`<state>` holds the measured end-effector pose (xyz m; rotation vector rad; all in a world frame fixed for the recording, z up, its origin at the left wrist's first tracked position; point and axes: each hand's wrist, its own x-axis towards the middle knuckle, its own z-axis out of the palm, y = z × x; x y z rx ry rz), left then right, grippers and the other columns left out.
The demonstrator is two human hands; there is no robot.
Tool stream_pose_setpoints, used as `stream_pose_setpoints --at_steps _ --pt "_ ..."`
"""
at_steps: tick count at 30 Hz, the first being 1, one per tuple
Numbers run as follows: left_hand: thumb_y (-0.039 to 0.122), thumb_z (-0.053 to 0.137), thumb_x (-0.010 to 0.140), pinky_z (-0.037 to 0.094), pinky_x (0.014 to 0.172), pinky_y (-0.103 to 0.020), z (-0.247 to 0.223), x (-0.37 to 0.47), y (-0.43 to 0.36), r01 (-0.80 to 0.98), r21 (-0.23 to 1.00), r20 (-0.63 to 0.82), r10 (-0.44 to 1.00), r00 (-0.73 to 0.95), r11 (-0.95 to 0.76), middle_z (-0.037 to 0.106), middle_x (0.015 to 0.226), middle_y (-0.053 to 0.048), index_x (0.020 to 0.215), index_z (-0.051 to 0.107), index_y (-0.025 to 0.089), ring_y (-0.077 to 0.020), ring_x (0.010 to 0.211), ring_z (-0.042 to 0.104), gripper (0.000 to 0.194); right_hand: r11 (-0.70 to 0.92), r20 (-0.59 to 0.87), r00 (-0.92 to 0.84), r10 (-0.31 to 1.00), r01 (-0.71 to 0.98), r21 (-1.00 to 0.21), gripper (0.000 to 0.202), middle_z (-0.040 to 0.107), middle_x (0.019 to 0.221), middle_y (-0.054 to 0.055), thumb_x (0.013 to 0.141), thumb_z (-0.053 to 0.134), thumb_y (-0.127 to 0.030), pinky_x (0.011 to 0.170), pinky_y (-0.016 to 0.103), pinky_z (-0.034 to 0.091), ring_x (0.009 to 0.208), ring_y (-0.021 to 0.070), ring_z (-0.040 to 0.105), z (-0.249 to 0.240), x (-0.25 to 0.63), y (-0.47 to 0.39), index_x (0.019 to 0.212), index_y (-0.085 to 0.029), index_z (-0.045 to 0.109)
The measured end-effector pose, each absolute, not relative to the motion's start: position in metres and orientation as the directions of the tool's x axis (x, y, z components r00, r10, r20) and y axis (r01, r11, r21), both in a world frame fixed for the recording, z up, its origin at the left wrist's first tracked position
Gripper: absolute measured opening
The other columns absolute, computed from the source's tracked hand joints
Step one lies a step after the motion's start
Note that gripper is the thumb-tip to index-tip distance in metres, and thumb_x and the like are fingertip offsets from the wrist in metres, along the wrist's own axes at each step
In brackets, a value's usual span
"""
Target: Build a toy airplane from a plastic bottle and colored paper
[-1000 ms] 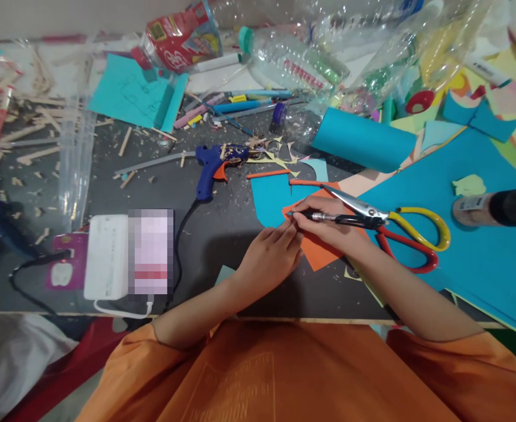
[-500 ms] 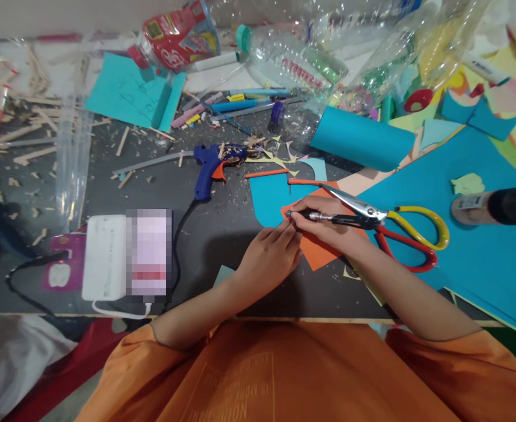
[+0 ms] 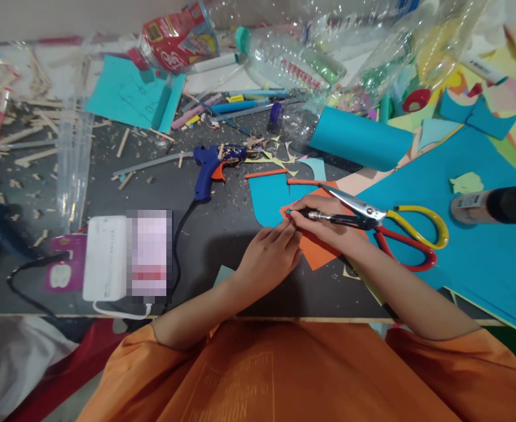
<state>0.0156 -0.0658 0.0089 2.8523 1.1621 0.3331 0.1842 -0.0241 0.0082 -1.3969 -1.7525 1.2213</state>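
My right hand (image 3: 323,225) grips a black and silver pen (image 3: 332,218), its tip touching the left corner of an orange paper piece (image 3: 318,251). My left hand (image 3: 272,256) lies flat with its fingers pressed on the near left edge of that orange paper. A blue paper piece (image 3: 269,199) lies just beyond the pen tip. Scissors (image 3: 393,225) with yellow and red handles rest right next to my right hand, blades pointing left.
A blue glue gun (image 3: 214,167) lies behind my hands, its cord running toward a white box (image 3: 106,258) at the left. A large blue sheet (image 3: 472,234) with a black-capped tube (image 3: 495,205) is at the right. A rolled blue paper (image 3: 361,139), plastic bottles (image 3: 293,58) and wood scraps crowd the back.
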Motion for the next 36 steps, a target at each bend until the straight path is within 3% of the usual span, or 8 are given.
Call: stream_pose_setpoints --at_steps 24,36 --pt "0.021 0.042 0.095 0.053 0.088 -0.032 0.0103 0.015 -0.0659 0.681 0.147 0.153 0.697 0.701 -0.717 0.069 0.119 -0.012 0.117 0.061 0.01 -0.0206 0.115 0.062 0.031 0.016 -0.099 -0.214 0.972 0.481 -0.877 0.025 0.066 0.073 0.004 0.085 0.057 -0.036 0.066 0.035 0.047 0.074 0.0212 0.063 0.0092 0.1819 -0.0231 0.064 -0.024 0.055" --pt "0.02 0.044 0.094 0.053 0.085 -0.033 0.0099 0.0157 -0.0663 0.685 0.146 0.169 0.7 0.693 -0.714 0.069 0.118 -0.01 0.116 0.061 0.009 -0.0204 0.108 0.065 0.03 0.017 -0.078 -0.158 0.984 0.526 -0.85 0.021 0.064 0.069 0.003 0.083 0.056 -0.03 0.064 0.034 0.046 0.072 0.0201 0.062 0.0087 0.1812 -0.0239 0.064 -0.024 0.053"
